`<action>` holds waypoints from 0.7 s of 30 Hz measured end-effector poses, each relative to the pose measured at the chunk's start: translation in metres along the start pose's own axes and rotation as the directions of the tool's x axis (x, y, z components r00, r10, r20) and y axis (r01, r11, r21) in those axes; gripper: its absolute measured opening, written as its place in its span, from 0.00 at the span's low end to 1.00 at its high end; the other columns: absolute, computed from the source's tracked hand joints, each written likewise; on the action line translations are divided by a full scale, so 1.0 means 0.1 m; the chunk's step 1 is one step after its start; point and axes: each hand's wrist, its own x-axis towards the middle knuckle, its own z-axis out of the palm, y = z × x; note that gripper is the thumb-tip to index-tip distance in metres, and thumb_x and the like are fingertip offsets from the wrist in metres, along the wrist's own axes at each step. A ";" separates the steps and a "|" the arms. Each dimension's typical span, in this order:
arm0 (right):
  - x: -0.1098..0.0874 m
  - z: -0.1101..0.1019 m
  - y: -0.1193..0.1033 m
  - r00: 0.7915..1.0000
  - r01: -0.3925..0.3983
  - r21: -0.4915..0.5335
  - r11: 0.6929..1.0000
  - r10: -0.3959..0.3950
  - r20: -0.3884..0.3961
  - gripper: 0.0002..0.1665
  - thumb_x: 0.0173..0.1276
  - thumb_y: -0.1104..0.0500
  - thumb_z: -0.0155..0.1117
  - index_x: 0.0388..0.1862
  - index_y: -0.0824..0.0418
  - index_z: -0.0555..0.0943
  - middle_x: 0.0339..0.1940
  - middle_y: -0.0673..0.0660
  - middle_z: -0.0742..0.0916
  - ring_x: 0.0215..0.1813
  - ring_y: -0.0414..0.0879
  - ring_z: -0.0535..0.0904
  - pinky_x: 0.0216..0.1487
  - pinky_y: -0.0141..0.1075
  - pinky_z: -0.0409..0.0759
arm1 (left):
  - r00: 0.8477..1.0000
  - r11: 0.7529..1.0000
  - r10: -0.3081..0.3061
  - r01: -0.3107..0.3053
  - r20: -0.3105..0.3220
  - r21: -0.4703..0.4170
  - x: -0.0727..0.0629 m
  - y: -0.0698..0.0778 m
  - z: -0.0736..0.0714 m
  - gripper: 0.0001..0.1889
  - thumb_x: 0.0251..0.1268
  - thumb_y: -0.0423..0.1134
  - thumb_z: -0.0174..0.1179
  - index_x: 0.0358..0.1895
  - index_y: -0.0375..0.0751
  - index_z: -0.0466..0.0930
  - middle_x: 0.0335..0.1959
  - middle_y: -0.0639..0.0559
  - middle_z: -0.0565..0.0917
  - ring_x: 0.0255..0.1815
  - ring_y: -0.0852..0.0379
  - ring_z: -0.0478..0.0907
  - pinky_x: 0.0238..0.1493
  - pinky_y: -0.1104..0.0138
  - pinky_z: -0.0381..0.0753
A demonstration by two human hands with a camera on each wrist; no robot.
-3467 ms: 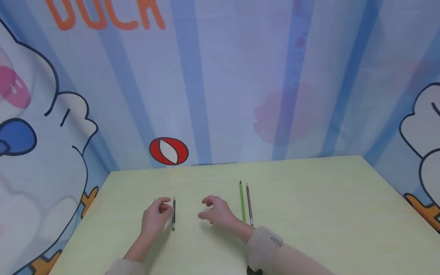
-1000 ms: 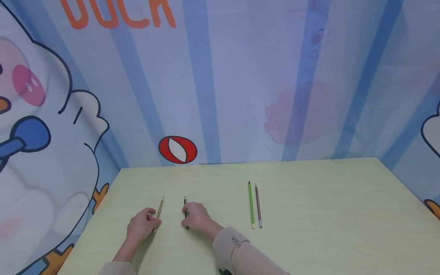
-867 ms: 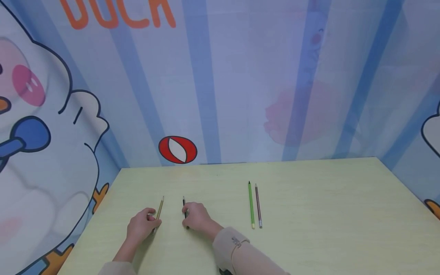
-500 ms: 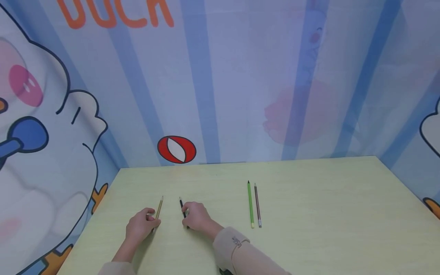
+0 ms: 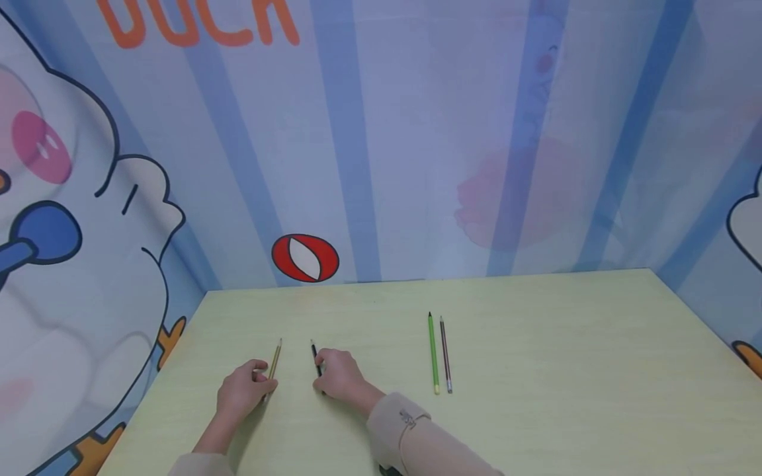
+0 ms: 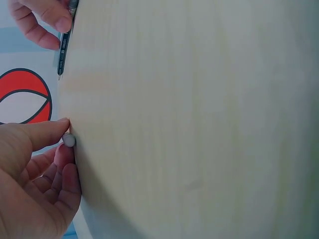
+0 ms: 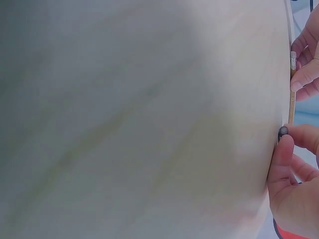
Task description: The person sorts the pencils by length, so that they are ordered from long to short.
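My left hand (image 5: 240, 391) pinches a tan pencil (image 5: 276, 359) near its eraser end, on the left of the table. The pencil's tip points away from me and leans slightly right. Up close in the left wrist view, its pale round end (image 6: 69, 140) sits between thumb and finger. To the right, my right hand (image 5: 342, 375) holds a black pencil (image 5: 315, 352) between thumb and fingertips, its tip angled away and to the left. The black pencil's dark end (image 7: 283, 131) faces the right wrist camera. Fingers cover part of both pencils.
A green pencil (image 5: 433, 354) and a maroon pencil (image 5: 446, 356) lie side by side to the right of my right hand. Behind the pale wooden table (image 5: 553, 370) hangs a blue striped cartoon backdrop (image 5: 411, 145), which also closes off both sides.
My right hand has moved left from an open pose onto the black pencil and taken hold of it; its tip has swung left. My left hand has drawn back toward me, holding the tan pencil.
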 end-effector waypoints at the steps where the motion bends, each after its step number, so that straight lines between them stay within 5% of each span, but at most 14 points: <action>1: 0.00 0.00 0.00 1.000 0.003 -0.008 1.000 -0.003 -0.001 0.16 0.49 0.68 0.64 0.39 0.63 0.76 0.10 0.50 0.74 0.11 0.39 0.64 0.18 0.27 0.65 | 1.000 1.000 0.001 -0.001 0.001 -0.003 0.00 0.00 0.00 0.22 0.49 0.37 0.61 0.49 0.30 0.71 0.28 0.48 0.79 0.26 0.57 0.73 0.28 0.67 0.65; 15: 0.00 -0.01 -0.02 1.000 0.013 -0.085 0.996 -0.014 -0.020 0.18 0.46 0.67 0.65 0.39 0.64 0.76 0.24 0.53 0.80 0.19 0.40 0.65 0.21 0.28 0.63 | 1.000 1.000 0.002 -0.002 -0.003 -0.011 0.00 0.00 0.00 0.21 0.49 0.38 0.61 0.47 0.31 0.72 0.28 0.48 0.79 0.27 0.57 0.73 0.28 0.67 0.64; 21: 0.01 -0.01 -0.02 0.999 0.044 -0.138 0.989 -0.046 -0.013 0.21 0.45 0.67 0.66 0.42 0.62 0.78 0.39 0.55 0.84 0.29 0.40 0.71 0.34 0.29 0.71 | 1.000 1.000 -0.008 0.008 -0.008 -0.009 0.00 0.01 0.00 0.21 0.49 0.38 0.61 0.46 0.31 0.72 0.27 0.48 0.80 0.26 0.57 0.73 0.28 0.68 0.63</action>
